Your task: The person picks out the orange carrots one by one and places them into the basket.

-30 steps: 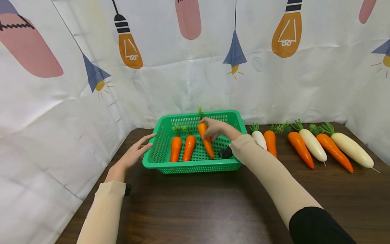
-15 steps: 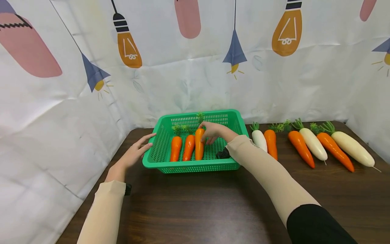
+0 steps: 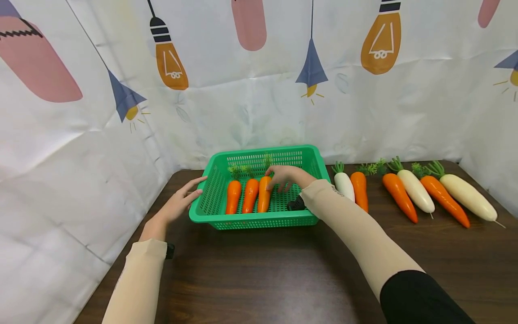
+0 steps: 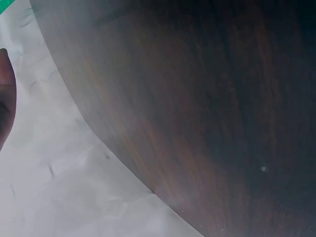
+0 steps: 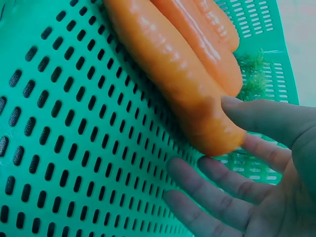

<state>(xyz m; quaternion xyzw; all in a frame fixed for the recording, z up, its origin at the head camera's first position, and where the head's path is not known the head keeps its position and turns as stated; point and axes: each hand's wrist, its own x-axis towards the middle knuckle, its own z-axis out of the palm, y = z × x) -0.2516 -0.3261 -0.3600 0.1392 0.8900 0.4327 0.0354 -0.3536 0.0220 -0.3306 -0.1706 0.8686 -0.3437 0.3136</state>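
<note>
A green plastic basket [image 3: 259,218] stands on the dark table. Three orange carrots with feathery green tops lie side by side in its left half: a left one [image 3: 233,197], a middle one [image 3: 251,195] and a right one [image 3: 264,194]. My right hand [image 3: 288,175] is over the basket at the leafy end of the right carrot. In the right wrist view its thumb overlaps that carrot's thick end [image 5: 212,128], the index finger lies beside it, and the other fingers extend loosely over the basket floor. My left hand [image 3: 178,203] has its straight fingers at the basket's left rim.
Right of the basket lie a white radish [image 3: 345,185], a carrot [image 3: 359,191], and a row of more carrots and white radishes, such as the far-right radish [image 3: 469,198]. A patterned white cloth [image 3: 251,112] hangs behind the table [image 3: 259,274].
My right hand has moved the right carrot leftward and down beside the middle one, and its fingers have loosened around it. The left hand stays at the rim.
</note>
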